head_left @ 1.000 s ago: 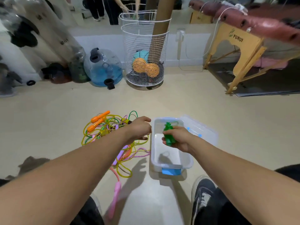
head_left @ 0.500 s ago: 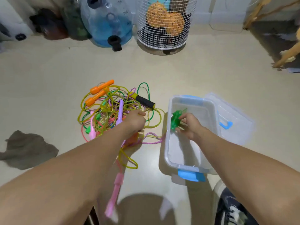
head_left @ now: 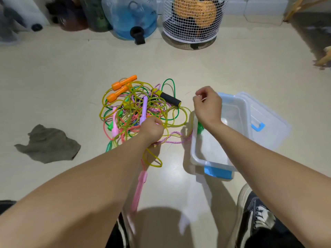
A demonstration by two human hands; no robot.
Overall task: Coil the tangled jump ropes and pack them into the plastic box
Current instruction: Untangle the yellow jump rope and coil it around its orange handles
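A tangle of jump ropes (head_left: 136, 111) lies on the floor: yellow, green, pink and braided cords, with orange handles (head_left: 123, 85), a black foam handle (head_left: 169, 99), a lilac handle (head_left: 144, 108) and a pink handle (head_left: 138, 190). My left hand (head_left: 152, 129) is a fist closed on cords at the near right of the pile. The clear plastic box (head_left: 195, 154) with a blue latch stands to the right, its lid (head_left: 268, 122) folded open. A coiled green rope (head_left: 200, 127) lies inside, partly hidden by my wrist. My right hand (head_left: 207, 106) hovers over the box's left rim, fingers curled shut.
A grey cloth (head_left: 48, 144) lies on the floor at the left. A white wire basket (head_left: 193, 20) and a blue water jug (head_left: 132, 17) stand along the far wall. My shoe (head_left: 258, 212) is near the box's front corner.
My right hand has let go of the green rope, which now lies in the box, and has risen toward the tangle. My left hand has closed on cords in the pile.
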